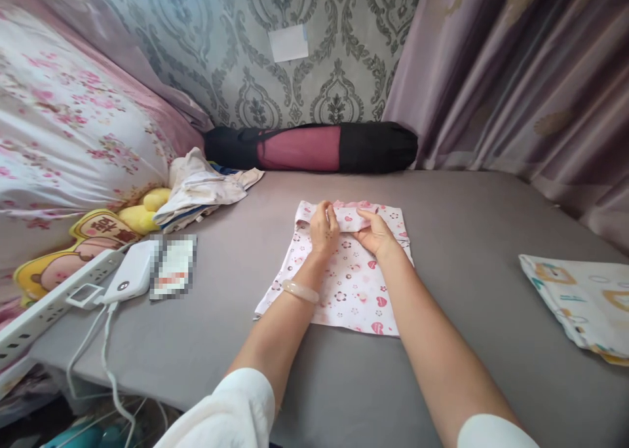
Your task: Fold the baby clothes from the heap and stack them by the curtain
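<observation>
A white cloth piece (344, 297) printed with pink hearts and small flowers lies folded on the grey bed surface in front of me; whether it is a garment I cannot tell. Its far end is turned back into a narrow band. My left hand (324, 230), below a pale bangle (301, 291) on the wrist, is closed on the left part of this band, its fingertips partly hidden. Gripping the right part is my right hand (376, 234), thumb on top and fingers tucked at the near edge.
Crumpled clothes (196, 189) and yellow plush items (137, 215) lie at left, near a power strip (59, 304) and a white power bank (132, 271) with cables. A black and pink roll bag (304, 148) lies along the wall. Another folded patterned cloth (580, 300) lies right.
</observation>
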`<move>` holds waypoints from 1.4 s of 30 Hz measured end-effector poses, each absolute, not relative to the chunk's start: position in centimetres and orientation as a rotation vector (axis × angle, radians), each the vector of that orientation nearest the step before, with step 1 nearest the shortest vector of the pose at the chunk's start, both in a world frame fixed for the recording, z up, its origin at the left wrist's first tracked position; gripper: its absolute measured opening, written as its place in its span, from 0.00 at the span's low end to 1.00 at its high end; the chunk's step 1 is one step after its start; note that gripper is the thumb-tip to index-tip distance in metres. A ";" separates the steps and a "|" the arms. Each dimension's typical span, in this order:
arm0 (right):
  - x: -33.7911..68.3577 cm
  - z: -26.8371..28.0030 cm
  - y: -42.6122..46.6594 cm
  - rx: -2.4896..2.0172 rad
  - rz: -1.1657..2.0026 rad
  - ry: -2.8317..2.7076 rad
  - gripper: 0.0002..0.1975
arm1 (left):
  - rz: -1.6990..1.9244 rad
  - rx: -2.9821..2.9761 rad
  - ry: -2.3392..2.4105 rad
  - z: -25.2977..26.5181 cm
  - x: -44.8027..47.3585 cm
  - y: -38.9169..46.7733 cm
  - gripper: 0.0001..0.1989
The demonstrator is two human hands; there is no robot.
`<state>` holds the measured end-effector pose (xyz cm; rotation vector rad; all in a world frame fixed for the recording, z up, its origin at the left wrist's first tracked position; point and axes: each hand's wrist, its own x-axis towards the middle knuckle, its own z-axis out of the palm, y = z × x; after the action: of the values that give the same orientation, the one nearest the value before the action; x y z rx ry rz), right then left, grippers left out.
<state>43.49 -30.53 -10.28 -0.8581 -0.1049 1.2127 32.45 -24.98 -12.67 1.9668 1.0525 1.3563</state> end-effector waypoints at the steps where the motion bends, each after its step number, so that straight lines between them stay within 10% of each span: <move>1: 43.6 -10.4 -30.4 -0.902 1.179 -0.078 0.12 | 1.375 1.991 1.116 -12.6 32.1 -24.8 0.12; 42: 49.0 -13.4 -32.6 -1.898 0.212 -0.614 0.27 | 0.569 2.518 1.589 -14.1 31.3 -24.9 0.30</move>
<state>49.00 -32.58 -13.35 -1.8980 -0.6145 0.2119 31.28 -24.90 -14.06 2.5180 1.5889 0.5691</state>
